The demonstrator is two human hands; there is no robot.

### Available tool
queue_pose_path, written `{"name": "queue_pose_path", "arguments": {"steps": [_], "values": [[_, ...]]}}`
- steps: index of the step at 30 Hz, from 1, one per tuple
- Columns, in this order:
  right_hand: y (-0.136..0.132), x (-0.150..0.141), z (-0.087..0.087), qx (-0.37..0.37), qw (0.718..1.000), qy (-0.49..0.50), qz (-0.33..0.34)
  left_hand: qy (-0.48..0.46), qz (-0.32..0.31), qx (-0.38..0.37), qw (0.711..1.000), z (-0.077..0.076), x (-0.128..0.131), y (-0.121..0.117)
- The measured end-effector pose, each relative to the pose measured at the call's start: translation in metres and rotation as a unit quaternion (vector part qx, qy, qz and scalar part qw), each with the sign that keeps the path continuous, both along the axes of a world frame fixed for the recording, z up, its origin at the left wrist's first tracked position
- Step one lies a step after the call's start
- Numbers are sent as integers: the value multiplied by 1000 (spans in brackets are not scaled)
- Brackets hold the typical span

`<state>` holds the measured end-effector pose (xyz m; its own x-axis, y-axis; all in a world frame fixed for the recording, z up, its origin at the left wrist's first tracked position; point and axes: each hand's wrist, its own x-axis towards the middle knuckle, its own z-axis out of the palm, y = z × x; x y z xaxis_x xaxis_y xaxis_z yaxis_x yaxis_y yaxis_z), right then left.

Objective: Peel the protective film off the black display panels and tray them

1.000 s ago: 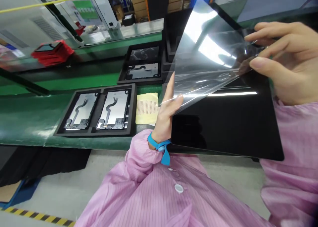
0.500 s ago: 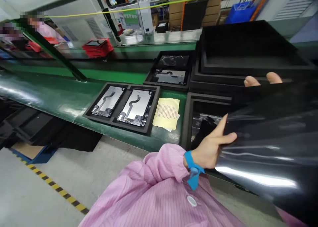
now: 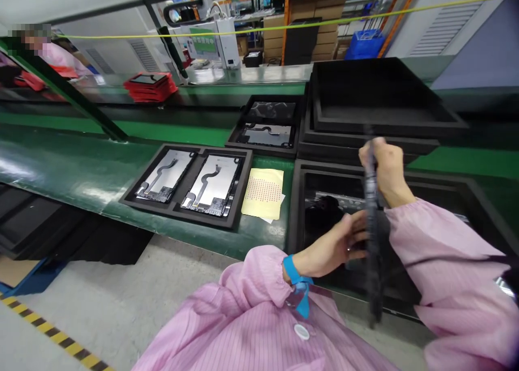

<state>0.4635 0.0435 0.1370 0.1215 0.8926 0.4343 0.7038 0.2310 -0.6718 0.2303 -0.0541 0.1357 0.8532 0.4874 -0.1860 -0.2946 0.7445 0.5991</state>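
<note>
Between my hands a dark flat screen panel [image 3: 372,241] stands almost edge-on, blurred by motion. My right hand [image 3: 388,168] grips it near its upper end, thumb and fingers closed around the edge. Lower down, my left hand [image 3: 334,245], with a blue wrist strap [image 3: 298,276], has its fingers against the panel's left side; some fingertips are hidden behind it. Below both hands lies a black foam tray [image 3: 298,214] with a glossy dark panel in it. To the left, another foam tray [image 3: 239,209] holds two display panels [image 3: 213,181] with silver backs and dark ribbon cables.
A yellow sheet with red dots [image 3: 263,192] lies between the two trays. Behind are a third tray [image 3: 235,141] with panels and a stack of deep black trays [image 3: 365,123]. Red pouches [image 3: 150,90] are piled at the back. A person [image 3: 60,57] sits far left.
The dark panel has swung from broad face-on at the right to nearly edge-on in front of me. My right hand and sleeve have come into full view.
</note>
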Motion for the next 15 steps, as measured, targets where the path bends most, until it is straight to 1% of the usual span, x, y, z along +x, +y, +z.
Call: {"name": "queue_pose_path", "arguments": {"steps": [3, 5, 7, 9, 11, 13, 15], "values": [[-10, -23, 9, -85, 994, -60, -34, 34, 82, -21, 996, 7, -9, 7], [-8, -32, 12, -145, 982, -109, -47, 85, 137, 13, 987, 6, -14, 13], [-3, -32, 10, -197, 968, -144, -58, 135, 173, 64, 974, 0, -17, 17], [-1, -19, 6, -233, 956, -165, -69, 168, 191, 92, 963, -10, -17, 21], [-6, 5, 3, -260, 943, -185, -90, 191, 199, 104, 955, -20, -16, 22], [-19, 33, 3, -290, 926, -210, -120, 214, 205, 118, 948, -27, -15, 23], [-37, 56, 1, -317, 909, -234, -137, 234, 203, 129, 942, -29, -13, 24]]}}
